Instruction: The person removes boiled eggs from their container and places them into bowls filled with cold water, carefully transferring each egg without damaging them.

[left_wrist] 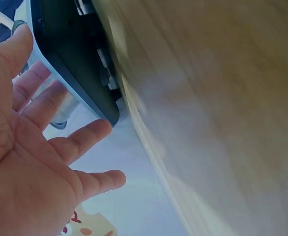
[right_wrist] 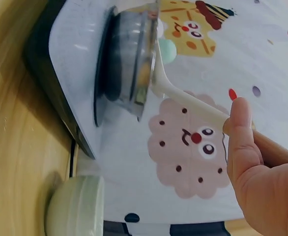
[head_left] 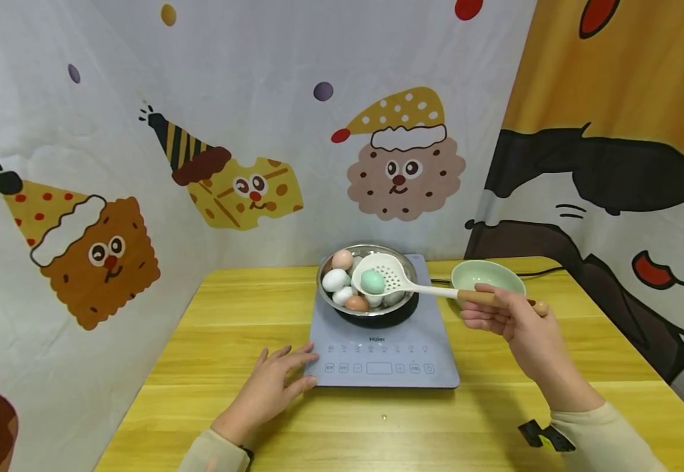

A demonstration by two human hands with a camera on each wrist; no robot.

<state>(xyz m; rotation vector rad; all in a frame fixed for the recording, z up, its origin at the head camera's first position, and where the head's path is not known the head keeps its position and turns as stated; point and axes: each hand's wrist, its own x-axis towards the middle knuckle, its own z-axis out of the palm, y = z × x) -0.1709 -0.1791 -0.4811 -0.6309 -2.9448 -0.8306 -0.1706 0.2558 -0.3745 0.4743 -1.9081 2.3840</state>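
Note:
My right hand (head_left: pixel 521 321) holds a slotted spoon by its wooden handle (head_left: pixel 477 298), thumb along the handle in the right wrist view. The spoon's white perforated bowl (head_left: pixel 394 272) carries a pale green egg (head_left: pixel 372 282) over a steel basin (head_left: pixel 398 310). Several white, brown and pinkish eggs (head_left: pixel 336 280) lie in the basin, which stands on a grey induction cooker (head_left: pixel 377 360). At the cooker's front left corner, my left hand (head_left: pixel 268 390) rests with fingers spread and fingertips at the edge; in the left wrist view its fingers (left_wrist: pixel 87 140) are extended beside the cooker's side.
A light green bowl (head_left: pixel 488 272) stands on the wooden table (head_left: pixel 247 308) right of the cooker, partly behind the right hand. A black cord (head_left: pixel 539 271) runs along the back. Cartoon-printed curtains (head_left: pixel 295 131) enclose the table's back and sides.

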